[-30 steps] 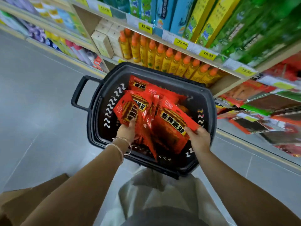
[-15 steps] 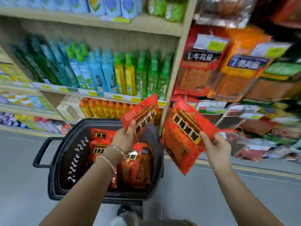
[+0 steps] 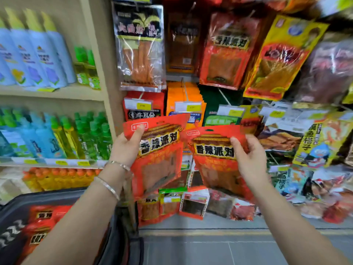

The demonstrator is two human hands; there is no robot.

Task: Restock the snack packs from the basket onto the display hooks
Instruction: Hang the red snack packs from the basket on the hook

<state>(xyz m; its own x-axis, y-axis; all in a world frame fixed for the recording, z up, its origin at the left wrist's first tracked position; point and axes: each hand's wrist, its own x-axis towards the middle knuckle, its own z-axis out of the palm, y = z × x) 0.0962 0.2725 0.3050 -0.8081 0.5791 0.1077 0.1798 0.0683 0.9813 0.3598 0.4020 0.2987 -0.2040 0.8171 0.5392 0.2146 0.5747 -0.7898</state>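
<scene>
Holding two red snack packs up, faces toward camera, before hanging display: head view. Left hand (image 3: 126, 148) pinches left pack (image 3: 160, 159) at top corner, thumb across front, fingers behind. Right hand (image 3: 250, 159) grips right pack (image 3: 215, 161) by right edge, thumb on front. Grips sit off centre, likely leaving hang-holes free for hooks. Matching red packs (image 3: 225, 50) hang above, well apart: probable target row. Basket (image 3: 118, 236) low left, more packs (image 3: 42, 222) inside; restock far from done.
</scene>
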